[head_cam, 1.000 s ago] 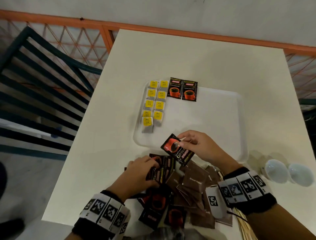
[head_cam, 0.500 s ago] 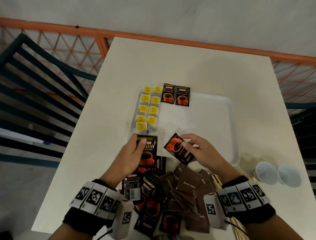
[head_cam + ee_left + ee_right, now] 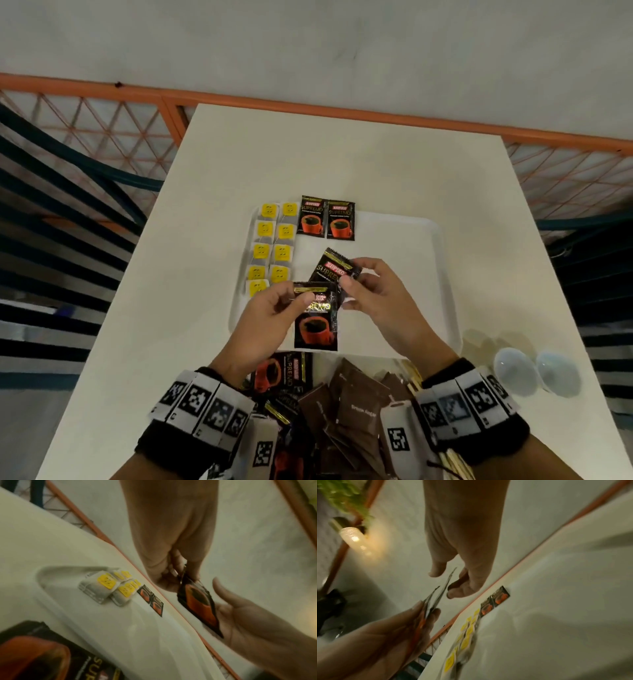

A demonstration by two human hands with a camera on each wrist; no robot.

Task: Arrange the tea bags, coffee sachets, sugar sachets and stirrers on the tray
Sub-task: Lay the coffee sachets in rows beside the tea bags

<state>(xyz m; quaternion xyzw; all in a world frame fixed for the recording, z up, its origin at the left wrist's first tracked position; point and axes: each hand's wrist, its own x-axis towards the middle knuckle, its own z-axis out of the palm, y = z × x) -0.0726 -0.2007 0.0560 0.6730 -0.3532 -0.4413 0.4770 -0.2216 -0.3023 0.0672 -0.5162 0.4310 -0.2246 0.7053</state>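
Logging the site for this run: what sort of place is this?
Probably a café terrace or balcony: a white square table beside an orange lattice railing, dark slatted chairs, and a white plastic serving tray of drink sachets.

Illumination is dim and warm in all three views. The head view is reasonably sharp at centre; the white table (image 3: 342, 164) reads evenly lit, soft shadows fall beside the two cups (image 3: 534, 371), and the railing (image 3: 308, 102) bows from wide-angle distortion. Both wrist views are soft, noisy and motion-blurred. In the right wrist view a glowing lamp (image 3: 353, 538) flares yellow at upper left, and broad blurred shadows cross the table. In the left wrist view the near coffee sachet (image 3: 42, 654) is out of focus
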